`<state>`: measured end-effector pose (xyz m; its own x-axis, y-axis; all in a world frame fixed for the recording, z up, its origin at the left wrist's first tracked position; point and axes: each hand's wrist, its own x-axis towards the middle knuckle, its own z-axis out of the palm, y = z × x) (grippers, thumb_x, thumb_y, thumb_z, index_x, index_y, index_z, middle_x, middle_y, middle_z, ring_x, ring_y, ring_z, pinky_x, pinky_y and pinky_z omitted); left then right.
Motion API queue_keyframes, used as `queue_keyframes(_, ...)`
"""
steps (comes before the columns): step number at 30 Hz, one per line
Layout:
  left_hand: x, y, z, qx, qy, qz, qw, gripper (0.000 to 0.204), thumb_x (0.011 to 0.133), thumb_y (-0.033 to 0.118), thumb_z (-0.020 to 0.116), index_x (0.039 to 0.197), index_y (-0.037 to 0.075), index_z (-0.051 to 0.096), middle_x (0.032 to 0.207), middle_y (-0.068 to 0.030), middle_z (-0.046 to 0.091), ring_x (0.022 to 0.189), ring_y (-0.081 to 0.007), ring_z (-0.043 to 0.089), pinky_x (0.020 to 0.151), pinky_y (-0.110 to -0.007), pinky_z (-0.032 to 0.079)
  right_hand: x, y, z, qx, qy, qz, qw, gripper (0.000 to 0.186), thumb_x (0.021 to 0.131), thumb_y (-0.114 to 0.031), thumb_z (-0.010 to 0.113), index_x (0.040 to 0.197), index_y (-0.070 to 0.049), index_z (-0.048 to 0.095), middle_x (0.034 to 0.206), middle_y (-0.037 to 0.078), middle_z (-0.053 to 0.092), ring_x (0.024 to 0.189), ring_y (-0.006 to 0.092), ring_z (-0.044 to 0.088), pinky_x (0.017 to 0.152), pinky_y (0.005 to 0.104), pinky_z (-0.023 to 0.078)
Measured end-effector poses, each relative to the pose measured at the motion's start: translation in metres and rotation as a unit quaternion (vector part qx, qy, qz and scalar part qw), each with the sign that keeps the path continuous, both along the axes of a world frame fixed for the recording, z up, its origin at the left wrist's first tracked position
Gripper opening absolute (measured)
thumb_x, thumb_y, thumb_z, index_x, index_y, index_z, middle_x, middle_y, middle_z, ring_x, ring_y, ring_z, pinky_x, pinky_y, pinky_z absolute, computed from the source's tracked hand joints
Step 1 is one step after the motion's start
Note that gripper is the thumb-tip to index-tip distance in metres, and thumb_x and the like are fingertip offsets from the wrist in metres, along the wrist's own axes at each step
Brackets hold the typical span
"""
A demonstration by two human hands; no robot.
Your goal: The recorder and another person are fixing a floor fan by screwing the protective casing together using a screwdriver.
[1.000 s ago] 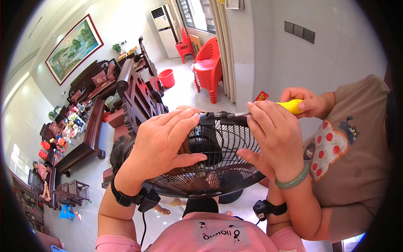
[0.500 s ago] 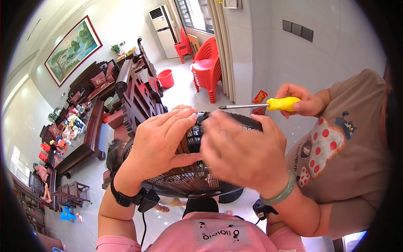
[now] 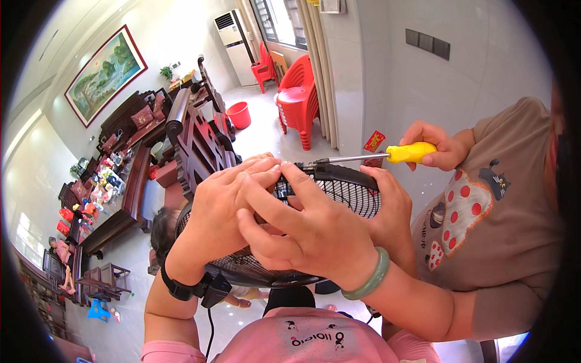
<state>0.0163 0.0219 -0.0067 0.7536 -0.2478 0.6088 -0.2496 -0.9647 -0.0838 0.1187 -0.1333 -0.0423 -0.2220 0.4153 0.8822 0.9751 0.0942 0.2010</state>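
A round black fan guard point(image 3: 357, 199) of wire mesh is held up in front of me. At its top left, my left hand point(image 3: 212, 206), a black strap on the wrist, has its fingers bent over the rim. My right hand point(image 3: 392, 209) grips the guard's right edge, partly hidden behind a co-worker's forearm. That co-worker's hand point(image 3: 321, 230) with a green bangle point(image 3: 368, 277) reaches across the guard, its fingers on my left hand's fingertips. The co-worker's other hand point(image 3: 445, 148) holds a yellow-handled screwdriver point(image 3: 411, 152), its tip at the guard's top rim.
The co-worker in a brown shirt point(image 3: 508, 242) stands close on the right. Beyond the guard are carved dark wooden furniture point(image 3: 193, 133), a red bucket point(image 3: 239, 115) and stacked red plastic chairs point(image 3: 298, 100). Someone's dark-haired head point(image 3: 162, 233) shows past the guard's left side.
The co-worker's bangled hand has moved left onto my left hand's fingers. The screwdriver has shifted slightly right and its tip now meets the rim. My hands keep their places.
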Motion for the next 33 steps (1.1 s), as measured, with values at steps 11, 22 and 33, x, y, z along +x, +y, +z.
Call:
queue_keyframes(11, -0.003, 0.002, -0.002, -0.048, 0.029, 0.009, 0.998, 0.043, 0.085, 0.018, 0.073, 0.125, 0.007, 0.061, 0.132, -0.0137, 0.068, 0.118, -0.0312, 0.068, 0.092, -0.041, 0.057, 0.002, 0.009, -0.016, -0.002, -0.016, -0.020, 1.000, 0.037, 0.096, -0.039, 0.056, 0.125, -0.017, 0.059, 0.134, 0.009, 0.052, 0.109, 0.0345, 0.064, 0.104, 0.0500, 0.053)
queue_keyframes(22, -0.006, -0.004, -0.004, -0.009, 0.009, 0.019, 1.000, 0.045, 0.088, 0.018, 0.070, 0.131, 0.009, 0.057, 0.134, -0.0091, 0.068, 0.116, -0.0278, 0.069, 0.091, -0.038, 0.056, 0.003, 0.002, -0.017, -0.003, -0.038, -0.074, 0.997, 0.042, 0.098, -0.040, 0.053, 0.136, -0.023, 0.051, 0.139, 0.008, 0.051, 0.107, 0.0395, 0.064, 0.105, 0.0487, 0.053)
queue_keyframes(33, -0.016, -0.013, -0.008, 0.054, -0.043, 0.098, 0.993, 0.050, 0.085, 0.019, 0.072, 0.133, 0.008, 0.060, 0.123, -0.0102, 0.070, 0.104, -0.0281, 0.071, 0.083, -0.039, 0.057, 0.000, 0.001, -0.020, -0.014, -0.030, -0.077, 0.996, 0.042, 0.096, -0.042, 0.056, 0.135, -0.026, 0.055, 0.138, 0.005, 0.051, 0.114, 0.0420, 0.062, 0.078, 0.0321, 0.064)
